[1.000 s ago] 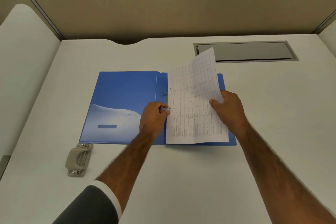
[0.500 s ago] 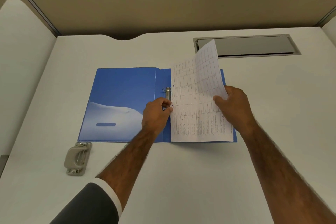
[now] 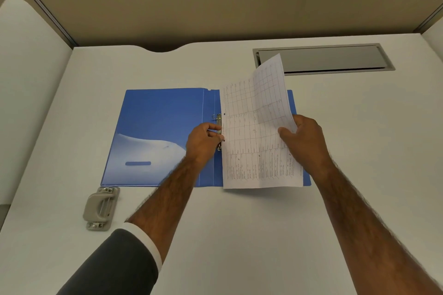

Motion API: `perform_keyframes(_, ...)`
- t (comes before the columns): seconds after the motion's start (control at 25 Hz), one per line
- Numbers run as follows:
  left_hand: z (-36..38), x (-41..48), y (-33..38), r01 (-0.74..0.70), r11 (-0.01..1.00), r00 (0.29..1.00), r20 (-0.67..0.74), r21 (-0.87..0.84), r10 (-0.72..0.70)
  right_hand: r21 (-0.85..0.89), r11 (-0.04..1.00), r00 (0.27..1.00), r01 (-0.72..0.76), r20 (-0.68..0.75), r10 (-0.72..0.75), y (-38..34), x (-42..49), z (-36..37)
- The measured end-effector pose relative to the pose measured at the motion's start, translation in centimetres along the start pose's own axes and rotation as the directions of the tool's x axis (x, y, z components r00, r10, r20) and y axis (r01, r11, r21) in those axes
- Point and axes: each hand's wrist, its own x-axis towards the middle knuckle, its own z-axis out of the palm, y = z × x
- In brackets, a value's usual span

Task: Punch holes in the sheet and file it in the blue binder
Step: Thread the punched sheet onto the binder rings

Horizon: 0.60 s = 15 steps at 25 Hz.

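Note:
The blue binder (image 3: pixel 158 132) lies open on the white desk, its metal ring mechanism (image 3: pixel 217 118) at the spine. A printed sheet (image 3: pixel 249 141) with a table and two punched holes on its left edge lies over the binder's right half, its far right corner curled up. My left hand (image 3: pixel 203 141) pinches the sheet's left edge beside the rings. At the sheet's right edge, my right hand (image 3: pixel 304 143) holds the lifted part. The lower ring is mostly hidden by my left fingers.
A beige hole punch (image 3: pixel 100 208) sits on the desk (image 3: pixel 239 235) near the binder's front left corner. A grey cable hatch (image 3: pixel 323 58) is set into the desk at the back right. Partition walls (image 3: pixel 167 2) close the back and sides.
Both hands and the sheet have shifted slightly right and stayed over the binder's right half; the sheet's left edge now sits just right of the rings. The view tilted a little.

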Motion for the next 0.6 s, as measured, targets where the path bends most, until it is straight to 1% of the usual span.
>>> perform_keyframes(0.24,-0.1,1.0,0.3,0.029,0.999,1.000,0.006,-0.020,-0.029,0.019,1.000,1.000,0.008,-0.011,-0.008,-0.3,0.3,0.2)
perform_keyframes(0.44,-0.4,1.3,0.4,0.062,0.998,0.992,0.114,-0.007,-0.061,0.016,1.000,1.000,0.008,-0.009,-0.008,0.1,0.4,0.3)
perform_keyframes(0.6,-0.6,1.6,0.3,0.073,0.997,0.988,0.138,-0.006,-0.071,0.023,1.000,1.000,-0.002,-0.005,0.002,0.4,0.5,0.4)
